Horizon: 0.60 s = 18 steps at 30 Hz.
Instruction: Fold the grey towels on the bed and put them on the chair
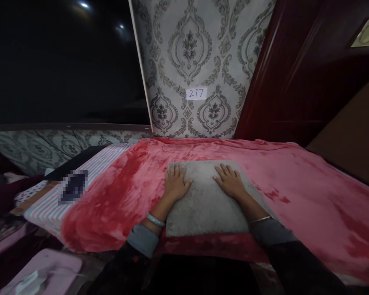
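Observation:
A grey plush mat [207, 209], roughly rectangular, lies flat on a red and pink fleece blanket [304, 184]. My left hand [176, 184] rests palm down on the mat's far left part, fingers spread and pointing away from me. On its far right part lies my right hand [230, 181], also flat with the fingers apart. Neither hand grips anything. A bracelet circles each wrist, and the dark sleeves have grey cuffs.
Striped cloth [101, 164] shows left of the blanket, with a pixelated dark object [74, 187] on it. A large dark screen [64, 65] stands behind. The patterned wall [189, 53] carries a paper label [196, 93] reading 277. A pink stool [58, 262] sits lower left.

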### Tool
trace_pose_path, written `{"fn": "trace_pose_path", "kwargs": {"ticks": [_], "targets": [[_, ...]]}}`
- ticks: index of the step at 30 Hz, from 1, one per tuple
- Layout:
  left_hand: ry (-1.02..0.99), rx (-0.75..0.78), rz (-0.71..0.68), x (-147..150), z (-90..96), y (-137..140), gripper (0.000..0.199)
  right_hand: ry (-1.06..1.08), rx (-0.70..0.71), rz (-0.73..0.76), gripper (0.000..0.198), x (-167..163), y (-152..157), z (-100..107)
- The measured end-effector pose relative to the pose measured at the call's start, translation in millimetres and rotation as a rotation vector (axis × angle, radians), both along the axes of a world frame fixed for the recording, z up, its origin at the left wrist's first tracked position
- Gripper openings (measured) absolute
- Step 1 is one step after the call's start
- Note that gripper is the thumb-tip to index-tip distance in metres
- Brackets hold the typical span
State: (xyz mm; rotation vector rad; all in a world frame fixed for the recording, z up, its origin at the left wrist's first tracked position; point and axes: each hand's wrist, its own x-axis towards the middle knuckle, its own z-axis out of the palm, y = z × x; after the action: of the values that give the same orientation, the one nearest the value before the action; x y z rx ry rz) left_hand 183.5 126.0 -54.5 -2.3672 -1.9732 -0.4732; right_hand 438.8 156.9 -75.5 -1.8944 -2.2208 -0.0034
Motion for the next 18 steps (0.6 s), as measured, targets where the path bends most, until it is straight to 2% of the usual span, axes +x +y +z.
{"fn": "trace_pose_path", "kwargs": {"ticks": [6,12,18], "targets": [[0.011,0.015,-0.069,-1,-1.5,-1,0.068,-0.02,-0.027,-0.075,0.067,32,-9,-9],[0.025,-0.046,-0.129,-4,-1.6,3,0.068,-0.031,-0.058,-0.156,0.067,58,-26,-16],[0.025,-0.103,-0.173,-11,-0.6,1,0.065,0.068,-0.09,-0.159,0.072,83,-43,-27]]}}
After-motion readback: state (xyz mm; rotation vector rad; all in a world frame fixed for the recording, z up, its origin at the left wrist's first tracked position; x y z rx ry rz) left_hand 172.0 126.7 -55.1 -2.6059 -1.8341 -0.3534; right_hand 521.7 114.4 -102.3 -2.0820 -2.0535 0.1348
